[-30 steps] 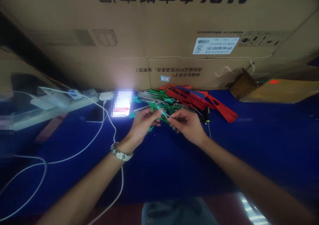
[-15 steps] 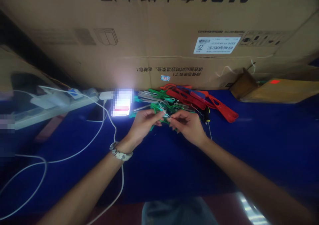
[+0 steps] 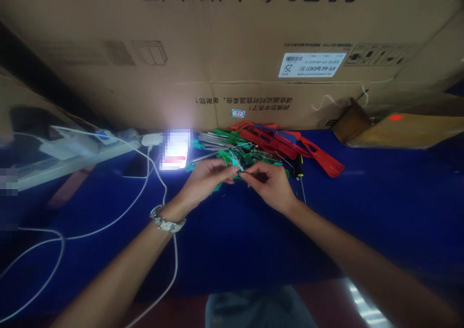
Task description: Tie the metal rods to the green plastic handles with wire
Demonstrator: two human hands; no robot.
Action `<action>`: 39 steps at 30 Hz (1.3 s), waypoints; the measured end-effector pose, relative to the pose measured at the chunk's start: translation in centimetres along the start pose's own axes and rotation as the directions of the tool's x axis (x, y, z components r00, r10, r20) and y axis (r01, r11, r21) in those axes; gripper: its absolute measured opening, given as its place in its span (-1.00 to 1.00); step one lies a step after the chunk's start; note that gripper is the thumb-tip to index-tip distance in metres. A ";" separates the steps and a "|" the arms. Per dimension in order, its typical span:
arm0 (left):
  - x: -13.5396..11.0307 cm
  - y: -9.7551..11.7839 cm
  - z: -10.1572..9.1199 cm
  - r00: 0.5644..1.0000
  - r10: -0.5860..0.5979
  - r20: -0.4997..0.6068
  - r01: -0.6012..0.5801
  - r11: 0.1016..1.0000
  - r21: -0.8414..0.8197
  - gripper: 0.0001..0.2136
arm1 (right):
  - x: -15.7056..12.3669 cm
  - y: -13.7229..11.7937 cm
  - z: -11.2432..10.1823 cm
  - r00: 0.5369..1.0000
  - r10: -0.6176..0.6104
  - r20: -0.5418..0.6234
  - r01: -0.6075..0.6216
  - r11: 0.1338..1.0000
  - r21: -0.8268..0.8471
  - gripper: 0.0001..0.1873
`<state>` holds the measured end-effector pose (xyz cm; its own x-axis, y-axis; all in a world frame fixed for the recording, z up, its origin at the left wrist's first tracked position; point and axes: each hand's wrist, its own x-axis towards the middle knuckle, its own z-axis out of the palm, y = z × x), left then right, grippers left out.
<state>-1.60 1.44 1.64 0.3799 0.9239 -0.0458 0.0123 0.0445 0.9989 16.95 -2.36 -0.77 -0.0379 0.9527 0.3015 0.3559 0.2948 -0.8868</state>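
Observation:
My left hand (image 3: 212, 178) and my right hand (image 3: 270, 183) meet with pinched fingertips at the front of a pile of parts. Thin white wires (image 3: 237, 161) run up from between them, and both hands are closed on these wires. Whatever small part sits at the wire ends is too small to make out. Behind my fingers lie green plastic pieces (image 3: 226, 156) and thin metal rods (image 3: 213, 139). Red plastic handles (image 3: 268, 141) lie at the back, and another red handle (image 3: 322, 158) rests to the right. A screwdriver (image 3: 299, 168) with a black and yellow handle is beside my right hand.
A large cardboard box (image 3: 217, 52) stands behind the blue table (image 3: 232, 241). Left of the pile is a brightly lit phone (image 3: 176, 149), with a white charger (image 3: 151, 139), looping white cable (image 3: 119, 216) and power strip (image 3: 68, 161). A brown paper packet (image 3: 406, 132) lies right.
My fingertips have drawn closer together at the wires, and my left wrist has shifted slightly left. The whole view has moved a little; the pile looks the same.

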 end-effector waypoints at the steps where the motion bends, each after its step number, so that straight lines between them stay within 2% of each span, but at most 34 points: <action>1: 0.0 0.1 -0.1 1.000 0.009 0.016 -0.009 1.000 0.029 -0.81 | 0.0 0.0 0.0 1.000 -0.011 -0.002 0.011 1.000 -0.022 -0.75; 5: 0.2 0.0 -0.4 0.998 0.020 0.063 -0.025 0.996 0.091 -0.81 | 0.0 0.0 -0.1 0.995 -0.095 0.004 0.094 0.986 -0.139 -0.79; 10: 0.4 -0.5 -0.7 0.996 -0.038 0.079 0.032 0.996 0.082 -0.79 | 0.3 0.0 -1.3 0.985 -0.130 0.117 0.155 0.958 -0.241 -0.88; 14: 0.4 -0.5 -0.9 0.993 -0.085 0.081 0.081 0.996 0.047 -0.77 | 0.4 0.1 -2.5 0.967 -0.156 0.200 0.217 0.917 -0.335 -0.63; 16: 0.5 -0.4 -1.0 0.993 -0.098 0.072 0.096 0.995 0.030 -0.76 | 0.4 0.1 -2.7 0.956 -0.151 0.251 0.253 0.857 -0.448 -0.52; 18: 0.5 -0.4 -1.0 0.993 -0.105 0.054 0.104 0.994 0.024 -0.76 | 0.3 0.1 -2.5 0.950 -0.133 0.281 0.273 0.789 -0.551 -0.48; 20: 0.5 -0.3 -1.2 0.995 -0.097 0.035 0.095 0.994 0.049 -0.77 | 0.3 -0.1 -2.1 0.953 -0.129 0.273 0.274 0.752 -0.599 -0.61; 23: 0.5 -0.2 -1.4 0.998 -0.063 0.014 0.061 0.989 0.136 -0.77 | 0.3 -0.3 -1.6 0.965 -0.159 0.207 0.254 0.750 -0.611 -0.82; 27: 0.2 -0.1 -1.1 0.998 -0.033 -0.044 0.040 0.986 0.160 -0.79 | 0.2 -0.5 -1.3 0.964 -0.207 0.167 0.266 0.725 -0.635 -0.91; 32: -0.2 -0.1 0.2 0.992 0.012 -0.126 0.001 0.995 0.101 -0.83 | 0.2 -0.7 -1.2 0.965 -0.221 0.143 0.259 0.702 -0.664 -0.88; 35: -0.2 -0.3 0.3 0.992 0.049 -0.120 -0.033 0.991 0.130 -0.82 | 0.2 -0.6 -1.1 0.969 -0.209 0.131 0.241 0.695 -0.677 -0.86; 39: 0.1 -0.6 -0.3 0.993 0.099 -0.071 -0.078 0.966 0.247 -0.79 | 0.2 -0.4 -1.1 0.973 -0.195 0.122 0.225 0.695 -0.683 -0.84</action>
<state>-1.83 1.60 1.07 0.3122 0.9486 0.0526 0.2106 -0.1231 0.9698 17.83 -2.39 0.07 -0.2203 0.8788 0.4234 0.8763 0.3689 -0.3098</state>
